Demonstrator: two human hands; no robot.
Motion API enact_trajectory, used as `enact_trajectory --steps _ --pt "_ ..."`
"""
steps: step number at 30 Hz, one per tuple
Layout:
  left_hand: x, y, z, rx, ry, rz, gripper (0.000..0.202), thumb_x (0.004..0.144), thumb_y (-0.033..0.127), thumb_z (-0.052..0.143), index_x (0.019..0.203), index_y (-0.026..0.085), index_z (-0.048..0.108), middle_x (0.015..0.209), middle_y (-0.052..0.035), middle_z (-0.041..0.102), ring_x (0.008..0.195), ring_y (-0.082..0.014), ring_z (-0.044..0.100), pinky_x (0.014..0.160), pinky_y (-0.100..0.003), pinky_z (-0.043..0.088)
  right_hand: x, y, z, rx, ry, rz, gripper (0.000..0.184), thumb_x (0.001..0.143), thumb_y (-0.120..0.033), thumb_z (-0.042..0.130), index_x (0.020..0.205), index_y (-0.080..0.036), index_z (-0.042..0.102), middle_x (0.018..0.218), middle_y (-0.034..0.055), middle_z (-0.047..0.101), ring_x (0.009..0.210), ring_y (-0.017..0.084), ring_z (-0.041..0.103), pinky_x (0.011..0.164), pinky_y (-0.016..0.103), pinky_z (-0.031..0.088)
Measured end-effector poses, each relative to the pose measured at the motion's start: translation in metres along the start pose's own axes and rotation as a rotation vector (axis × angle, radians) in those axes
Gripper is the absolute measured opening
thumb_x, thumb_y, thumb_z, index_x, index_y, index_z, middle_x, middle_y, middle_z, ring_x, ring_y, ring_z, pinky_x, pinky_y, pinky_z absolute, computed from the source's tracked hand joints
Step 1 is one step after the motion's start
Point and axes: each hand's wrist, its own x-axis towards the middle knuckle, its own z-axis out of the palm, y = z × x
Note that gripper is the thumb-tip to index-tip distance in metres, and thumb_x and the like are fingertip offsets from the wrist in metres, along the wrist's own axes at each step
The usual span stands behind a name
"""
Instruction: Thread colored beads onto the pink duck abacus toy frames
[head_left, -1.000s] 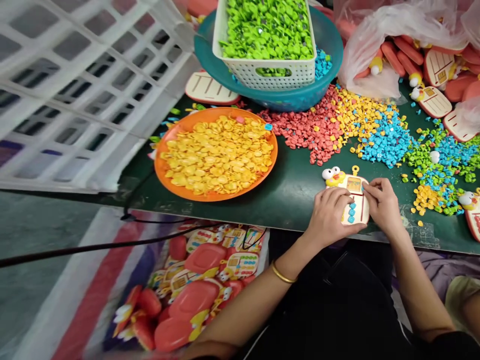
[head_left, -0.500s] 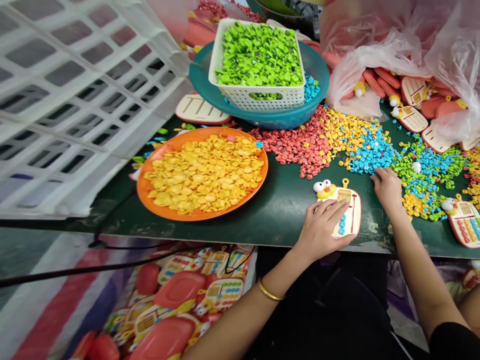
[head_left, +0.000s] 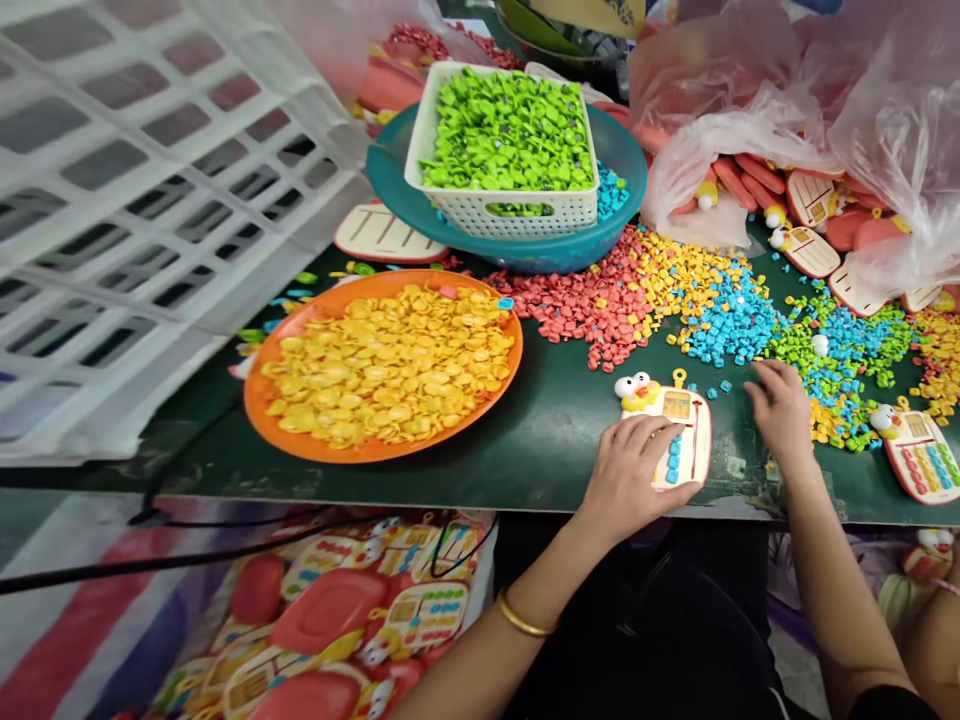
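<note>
A cream duck-faced toy panel (head_left: 686, 415) with a column of blue buttons lies at the near edge of the dark green table (head_left: 555, 420). My left hand (head_left: 626, 475) rests on its left half, fingers pressing it down. My right hand (head_left: 780, 410) hovers just right of the toy, beside the pile of small blue buttons (head_left: 731, 320). Its fingertips are smeared, and I cannot see whether they hold a piece. A gold bangle (head_left: 521, 620) sits on my left wrist.
Loose red (head_left: 585, 300), yellow (head_left: 690, 265) and green (head_left: 847, 345) buttons cover the table. An orange plate (head_left: 259, 400) holds yellow discs. A white basket (head_left: 502, 210) of green parts sits in a teal bowl (head_left: 555, 255). Also here are a white crate (head_left: 135, 200), bagged toys (head_left: 750, 120), a filled toy (head_left: 919, 455) and floor toys (head_left: 352, 620).
My right hand left the toy, reached up to the blue pile, and has now drawn back a little. The left hand stayed on the toy. The view tilted upward.
</note>
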Motion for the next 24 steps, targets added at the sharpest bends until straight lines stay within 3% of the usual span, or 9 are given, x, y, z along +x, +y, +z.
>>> enact_trajectory --steps 2,5,9,12,15,19,24 --pt "0.001 0.000 0.000 -0.001 -0.004 -0.004 0.058 0.079 0.054 0.072 0.126 0.022 0.062 0.126 -0.0102 0.065 0.117 -0.0299 0.057 0.102 -0.045 0.040 -0.002 0.013 -0.010 -0.114 0.020 0.102 0.029 0.092 -0.035 0.054 0.104 -0.017 0.074 0.099 0.0138 0.066 0.094 0.027 0.060 0.085 0.045 0.051" --pt "0.003 0.002 0.000 -0.006 -0.028 -0.026 0.057 0.078 0.053 0.074 0.125 0.022 0.063 0.127 -0.0103 0.064 0.118 -0.0306 0.056 0.103 -0.046 0.038 -0.004 0.020 -0.020 -0.161 -0.089 0.123 0.030 0.093 -0.034 0.052 0.095 -0.017 0.076 0.087 0.0121 0.067 0.085 0.025 0.060 0.080 0.042 0.051" --pt "0.001 0.008 -0.001 -0.012 -0.045 -0.069 0.056 0.079 0.053 0.072 0.125 0.024 0.062 0.128 -0.0104 0.063 0.120 -0.0309 0.054 0.103 -0.045 0.038 -0.005 -0.011 -0.021 0.034 -0.028 0.097 0.028 0.093 -0.035 0.054 0.102 -0.020 0.076 0.096 0.0109 0.069 0.086 0.023 0.062 0.078 0.039 0.053" --pt "-0.003 0.013 -0.002 -0.016 -0.038 -0.099 0.058 0.078 0.055 0.072 0.126 0.024 0.061 0.128 -0.0106 0.062 0.121 -0.0313 0.053 0.102 -0.045 0.038 -0.006 -0.046 -0.011 0.256 -0.164 0.056 0.024 0.091 -0.036 0.060 0.103 -0.023 0.076 0.098 0.0075 0.069 0.082 0.019 0.064 0.073 0.034 0.054" --pt "-0.007 0.014 -0.002 -0.014 -0.024 -0.113 0.060 0.078 0.056 0.073 0.126 0.023 0.061 0.128 -0.0107 0.063 0.120 -0.0314 0.054 0.101 -0.045 0.038 -0.004 -0.066 0.003 0.311 -0.289 0.035 0.020 0.090 -0.032 0.061 0.096 -0.023 0.078 0.090 0.0051 0.067 0.080 0.018 0.064 0.074 0.032 0.053" --pt "-0.009 0.014 -0.001 -0.019 -0.012 -0.107 0.060 0.077 0.056 0.073 0.125 0.022 0.062 0.127 -0.0101 0.063 0.119 -0.0310 0.054 0.101 -0.046 0.038 -0.006 -0.068 0.015 0.259 -0.295 0.007 0.021 0.091 -0.030 0.060 0.095 -0.023 0.079 0.089 0.0051 0.063 0.082 0.018 0.062 0.077 0.033 0.052" --pt "-0.005 0.015 -0.002 -0.016 -0.022 -0.132 0.059 0.073 0.051 0.077 0.123 0.024 0.062 0.126 -0.0094 0.062 0.117 -0.0315 0.054 0.099 -0.045 0.041 -0.026 -0.059 0.009 0.184 -0.265 -0.058 0.031 0.097 -0.034 0.050 0.115 -0.025 0.074 0.090 0.0063 0.059 0.086 0.020 0.058 0.078 0.034 0.051"
